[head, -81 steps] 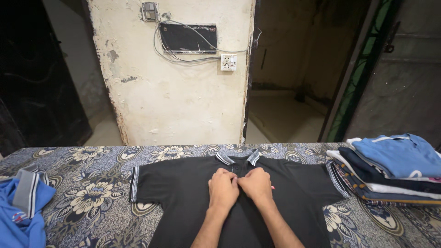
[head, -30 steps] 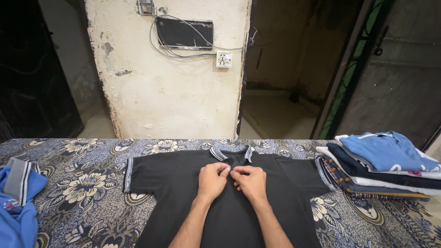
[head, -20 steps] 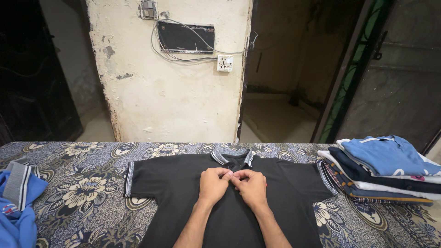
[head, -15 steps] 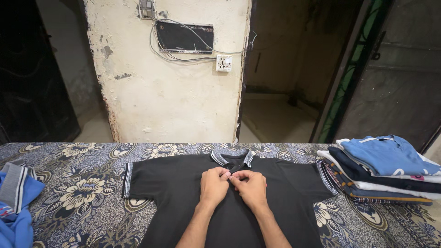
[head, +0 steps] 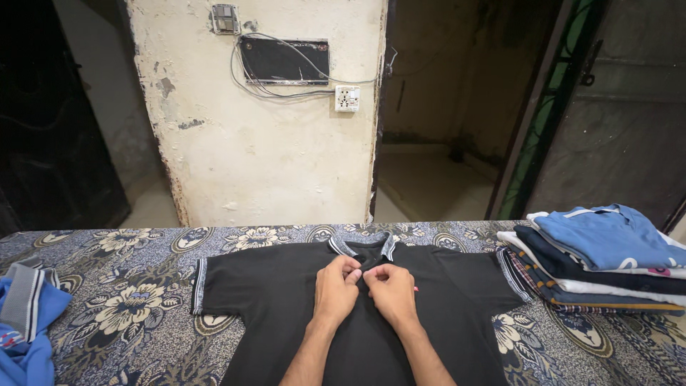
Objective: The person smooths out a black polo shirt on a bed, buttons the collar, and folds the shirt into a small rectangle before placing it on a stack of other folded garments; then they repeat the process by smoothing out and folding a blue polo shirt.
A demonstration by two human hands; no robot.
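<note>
Where the black short-sleeved polo shirt with grey-striped collar and cuffs (head: 279, 300) lies flat and face up on the table (head: 128, 286), both of the person's hands meet at its chest, just below the collar. The table carries a dark blue cloth with a pale floral print, and the shirt sits at its middle, collar toward the far edge, sleeves spread to either side.

The left hand (head: 336, 289) rests on the shirt front with its fingers curled inward, the fingertips pinching cloth at the placket. The right hand (head: 391, 293) lies just beside it, likewise curled, its fingertips touching those of the left at the same spot. Both hands are closed on the shirt's fabric; whether a button is between them cannot be told. Both forearms reach in from the near edge over the lower part of the shirt.

At the right end of the table stands a stack of folded garments (head: 600, 261), a light blue one on top, dark and white ones below, a checked one at the bottom, close to the shirt's sleeve. At the left end lies a crumpled blue garment with a grey-striped collar (head: 28, 314), well apart from the shirt. Behind the table rises a worn cream plaster wall (head: 271, 164) bearing a white electrical socket (head: 347, 99) and loose wiring.
</note>
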